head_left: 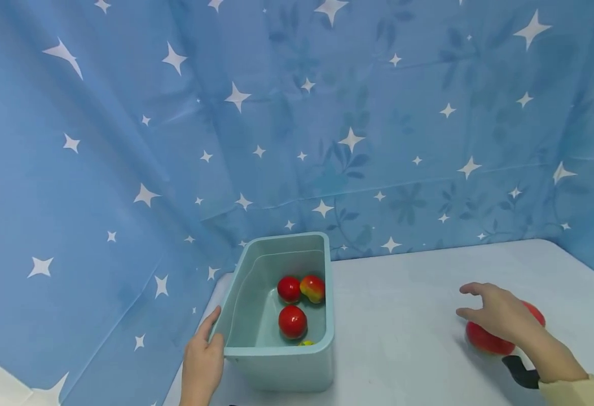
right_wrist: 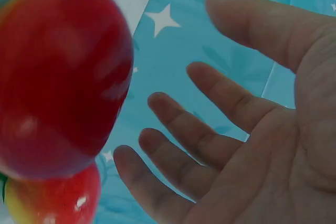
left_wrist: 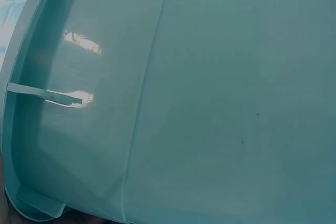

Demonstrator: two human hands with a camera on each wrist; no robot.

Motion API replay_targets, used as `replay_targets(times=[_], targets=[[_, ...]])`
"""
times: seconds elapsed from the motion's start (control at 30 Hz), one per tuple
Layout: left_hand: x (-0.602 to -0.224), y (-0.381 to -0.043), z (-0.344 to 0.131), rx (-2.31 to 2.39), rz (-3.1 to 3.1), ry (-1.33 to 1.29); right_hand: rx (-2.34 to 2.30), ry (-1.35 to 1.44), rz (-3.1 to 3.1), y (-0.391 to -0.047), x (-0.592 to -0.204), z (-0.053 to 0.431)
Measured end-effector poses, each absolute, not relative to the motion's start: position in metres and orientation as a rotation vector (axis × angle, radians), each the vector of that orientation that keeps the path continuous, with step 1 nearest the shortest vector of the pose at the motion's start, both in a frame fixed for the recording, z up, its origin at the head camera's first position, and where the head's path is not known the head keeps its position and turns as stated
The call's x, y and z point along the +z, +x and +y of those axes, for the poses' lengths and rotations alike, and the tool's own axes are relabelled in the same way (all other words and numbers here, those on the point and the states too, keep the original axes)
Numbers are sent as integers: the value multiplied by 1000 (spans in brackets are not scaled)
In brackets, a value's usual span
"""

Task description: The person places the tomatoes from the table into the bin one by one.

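Note:
My left hand [head_left: 202,361] grips the near left corner of a teal plastic bin [head_left: 280,351] by its rim. The left wrist view is filled by the bin's outer wall [left_wrist: 210,98]; little of the hand shows there. On the right, my right hand [head_left: 505,316] hovers over two red fruits, one nearer [head_left: 487,340] and one farther [head_left: 535,311], partly hidden by the hand. In the right wrist view its fingers are spread and hold nothing, beside a large glossy red fruit [right_wrist: 63,77] with a red-and-yellow fruit [right_wrist: 63,195] below.
Inside the bin lie two round red fruits [head_left: 292,322], a red-and-yellow fruit [head_left: 312,288] and a partly hidden yellow thing [head_left: 306,343]. All stands on a white table [head_left: 393,316]. A blue curtain with white stars [head_left: 276,124] hangs behind and to the left.

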State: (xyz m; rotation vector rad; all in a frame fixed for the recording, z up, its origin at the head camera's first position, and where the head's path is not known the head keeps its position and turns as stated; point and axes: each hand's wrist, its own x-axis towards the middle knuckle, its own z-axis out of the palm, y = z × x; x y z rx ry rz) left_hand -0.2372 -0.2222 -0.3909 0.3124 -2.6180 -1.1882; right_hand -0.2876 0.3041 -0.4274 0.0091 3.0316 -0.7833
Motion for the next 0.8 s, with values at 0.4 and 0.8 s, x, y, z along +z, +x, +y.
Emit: replay_targets(times=[0.4, 0.8], targets=[[-392, -237, -223, -1225, -2587, 329, -753, 37, 2881, -292, -444, 321], [-393, -238, -222, -1207, -2567, 326, -661, -76, 2804, -289, -448, 324]])
